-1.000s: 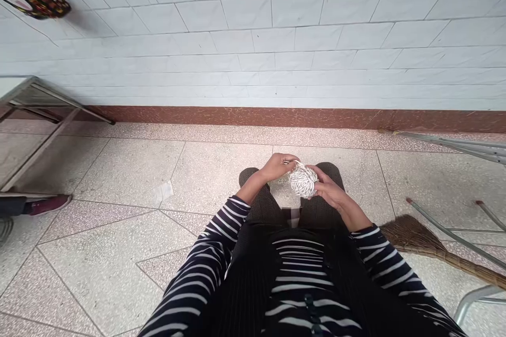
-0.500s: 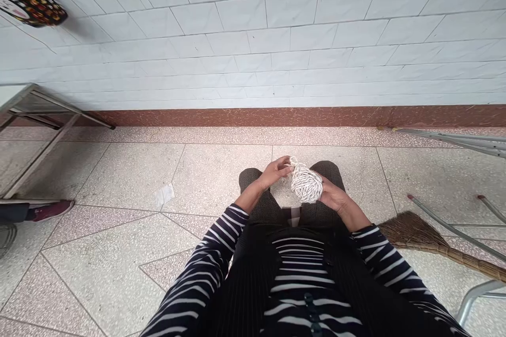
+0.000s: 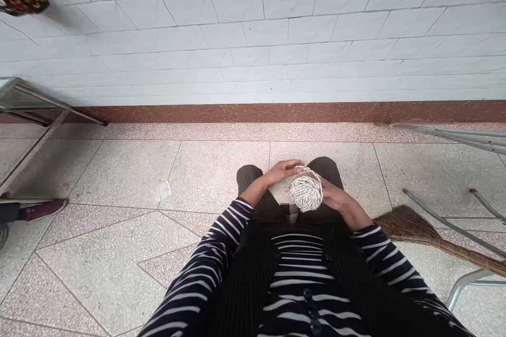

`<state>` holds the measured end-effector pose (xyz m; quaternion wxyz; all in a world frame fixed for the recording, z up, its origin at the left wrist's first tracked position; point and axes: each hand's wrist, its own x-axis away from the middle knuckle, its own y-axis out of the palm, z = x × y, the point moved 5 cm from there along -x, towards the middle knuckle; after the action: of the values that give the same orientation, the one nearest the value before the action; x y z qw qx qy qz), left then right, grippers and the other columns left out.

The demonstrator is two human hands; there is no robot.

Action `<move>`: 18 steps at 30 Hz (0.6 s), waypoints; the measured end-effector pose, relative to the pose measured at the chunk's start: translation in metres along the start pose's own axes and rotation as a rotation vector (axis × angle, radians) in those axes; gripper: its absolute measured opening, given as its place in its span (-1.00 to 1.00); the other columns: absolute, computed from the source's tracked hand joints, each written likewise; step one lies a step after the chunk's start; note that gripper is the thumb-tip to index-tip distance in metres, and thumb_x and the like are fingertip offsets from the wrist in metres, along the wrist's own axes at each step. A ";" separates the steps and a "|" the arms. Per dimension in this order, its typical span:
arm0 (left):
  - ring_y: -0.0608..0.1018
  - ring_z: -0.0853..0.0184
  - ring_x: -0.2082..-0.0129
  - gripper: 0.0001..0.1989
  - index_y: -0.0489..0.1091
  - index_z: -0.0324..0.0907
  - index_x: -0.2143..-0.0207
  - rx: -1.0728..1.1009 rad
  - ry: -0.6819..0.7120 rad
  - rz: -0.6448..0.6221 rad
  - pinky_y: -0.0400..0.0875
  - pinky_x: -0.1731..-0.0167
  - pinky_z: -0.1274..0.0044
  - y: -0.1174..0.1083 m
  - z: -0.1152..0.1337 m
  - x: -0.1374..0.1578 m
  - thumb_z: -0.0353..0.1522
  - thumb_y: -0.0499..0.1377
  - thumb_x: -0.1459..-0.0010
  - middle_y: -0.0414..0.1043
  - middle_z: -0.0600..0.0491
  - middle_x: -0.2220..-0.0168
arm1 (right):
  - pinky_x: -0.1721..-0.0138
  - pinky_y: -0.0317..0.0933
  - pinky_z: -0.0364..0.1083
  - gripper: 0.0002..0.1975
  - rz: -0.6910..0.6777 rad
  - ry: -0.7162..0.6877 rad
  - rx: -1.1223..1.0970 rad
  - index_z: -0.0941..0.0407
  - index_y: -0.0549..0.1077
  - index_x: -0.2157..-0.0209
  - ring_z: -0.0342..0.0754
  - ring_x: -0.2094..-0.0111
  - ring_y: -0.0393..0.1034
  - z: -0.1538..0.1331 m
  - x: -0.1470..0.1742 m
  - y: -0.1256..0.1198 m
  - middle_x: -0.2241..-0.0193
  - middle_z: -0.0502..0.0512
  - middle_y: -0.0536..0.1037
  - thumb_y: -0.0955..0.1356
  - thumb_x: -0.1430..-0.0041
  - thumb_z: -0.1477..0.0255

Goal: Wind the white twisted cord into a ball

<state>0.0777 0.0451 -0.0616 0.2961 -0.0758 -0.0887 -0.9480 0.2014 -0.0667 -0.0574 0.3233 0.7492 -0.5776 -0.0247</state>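
Observation:
A ball of whitish twisted cord (image 3: 307, 194) is held above my lap, between my knees. My right hand (image 3: 334, 195) grips it from the right side, with the fingers partly hidden behind the ball. At its upper left, my left hand (image 3: 282, 171) pinches a loose strand of the cord (image 3: 309, 170), which runs over the top of the ball toward the right hand.
A broom (image 3: 411, 226) lies on the floor to the right, by metal chair legs (image 3: 438, 216). At the left are a metal-framed table (image 3: 39, 139) and another person's shoe (image 3: 43, 209). White paper (image 3: 162, 192) lies on the floor. A tiled wall (image 3: 253, 47) stands ahead.
My left hand has moved right, carrying the strand across the top of the ball. The ball has turned in my right hand. The whole view has shifted slightly.

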 end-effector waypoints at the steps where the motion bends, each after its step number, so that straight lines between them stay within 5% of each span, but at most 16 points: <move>1: 0.49 0.20 -0.05 -0.57 0.50 -0.20 0.02 -0.021 -0.017 -0.038 0.28 -0.08 0.42 0.002 0.000 -0.001 -0.17 0.31 -0.11 0.50 -0.08 -0.02 | 0.01 0.27 0.01 -0.37 -0.024 0.001 0.016 0.06 0.45 -0.02 0.08 0.05 0.43 -0.002 0.001 0.002 0.11 0.09 0.58 0.47 0.22 0.52; 6: 0.56 0.22 0.16 -0.63 0.58 -0.25 0.20 -0.071 -0.087 -0.096 0.36 0.06 0.44 0.001 -0.001 -0.004 -0.15 0.34 -0.03 0.59 -0.04 0.19 | -0.03 0.21 0.00 -0.37 -0.097 0.003 0.082 0.10 0.48 0.02 0.09 0.04 0.39 -0.009 0.002 0.009 0.06 0.11 0.55 0.47 0.27 0.55; 14: 0.57 0.26 0.23 -0.68 0.57 -0.27 0.34 0.067 0.008 0.305 0.33 -0.03 0.39 -0.044 0.006 0.015 -0.17 0.35 0.01 0.59 -0.01 0.34 | 0.00 0.22 -0.05 -0.35 -0.133 0.022 -0.024 0.08 0.47 0.02 0.04 0.11 0.41 -0.010 0.006 0.005 0.14 0.07 0.56 0.51 0.29 0.45; 18: 0.58 0.22 0.19 -0.58 0.57 -0.29 0.28 0.146 -0.061 0.213 0.33 -0.03 0.35 -0.029 -0.003 0.022 -0.12 0.39 0.06 0.60 -0.07 0.29 | 0.02 0.25 -0.03 -0.37 -0.177 0.034 0.003 0.07 0.48 0.07 0.05 0.13 0.42 -0.020 0.004 0.009 0.16 0.09 0.56 0.54 0.31 0.41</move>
<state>0.0424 0.0561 -0.0639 0.3969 -0.0920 -0.1579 -0.8995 0.2028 -0.0621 -0.0360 0.3284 0.7982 -0.5035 -0.0393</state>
